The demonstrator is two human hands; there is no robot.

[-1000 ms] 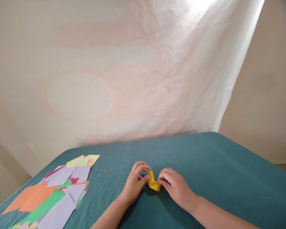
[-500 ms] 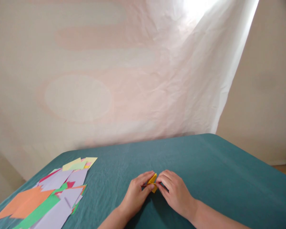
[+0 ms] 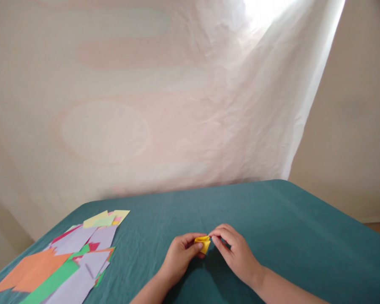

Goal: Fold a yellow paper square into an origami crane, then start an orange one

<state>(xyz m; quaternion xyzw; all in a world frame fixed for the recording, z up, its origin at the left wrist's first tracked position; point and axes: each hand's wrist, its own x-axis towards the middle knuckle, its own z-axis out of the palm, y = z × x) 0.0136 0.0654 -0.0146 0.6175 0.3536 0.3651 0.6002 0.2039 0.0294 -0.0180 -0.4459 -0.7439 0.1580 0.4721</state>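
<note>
- Yellow paper [image 3: 205, 245], at 6 o'clock in view, is already folded small; how much folding remains cannot be told.
- Left hand [image 3: 180, 256] grips it between thumb and fingers; right hand [image 3: 237, 250] has fingertips at its 2 o'clock corner, grip unclear.
- Half a second ago it stood peaked; now a broader face shows.

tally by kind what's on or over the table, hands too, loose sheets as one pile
Hands: 2, left hand and right hand
Folded yellow paper: 1
Paper pile: 1, overlapping sheets not counted singly
Total: 4
</note>
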